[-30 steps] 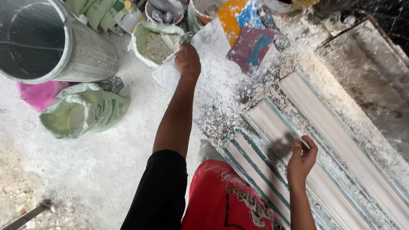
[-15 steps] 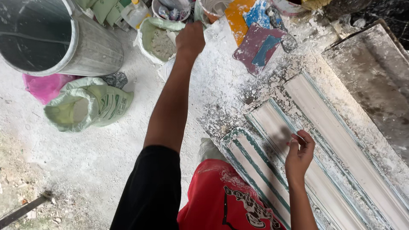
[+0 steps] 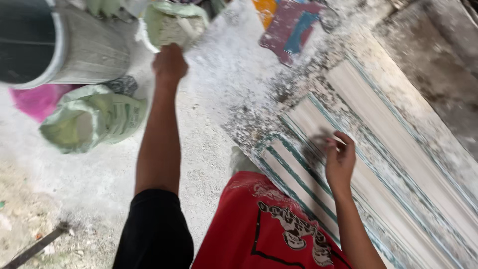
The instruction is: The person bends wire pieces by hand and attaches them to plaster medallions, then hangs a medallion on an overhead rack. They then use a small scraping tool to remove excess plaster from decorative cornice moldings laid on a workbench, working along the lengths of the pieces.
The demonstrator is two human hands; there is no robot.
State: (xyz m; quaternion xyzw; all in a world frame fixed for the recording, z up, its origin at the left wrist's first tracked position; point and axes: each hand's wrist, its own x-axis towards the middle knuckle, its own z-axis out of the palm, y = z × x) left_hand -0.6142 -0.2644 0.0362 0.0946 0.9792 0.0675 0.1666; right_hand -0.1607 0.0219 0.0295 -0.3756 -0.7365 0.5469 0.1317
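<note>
Both hands moved little: left hand (image 3: 170,64) stays closed at the powder bag (image 3: 172,25); right hand (image 3: 340,158), fingers curled, stays over the mould (image 3: 398,164).

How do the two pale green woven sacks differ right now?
The sack at the left hand, the far pale green woven sack, stands open showing whitish powder. The near pale green woven sack lies slumped on its side, untouched, its mouth facing left. Both are dusty and rest on the white-powdered floor.

Drum (image 3: 74,50) left of open sack (image 3: 172,25), moulding (image 3: 378,164) right
</note>
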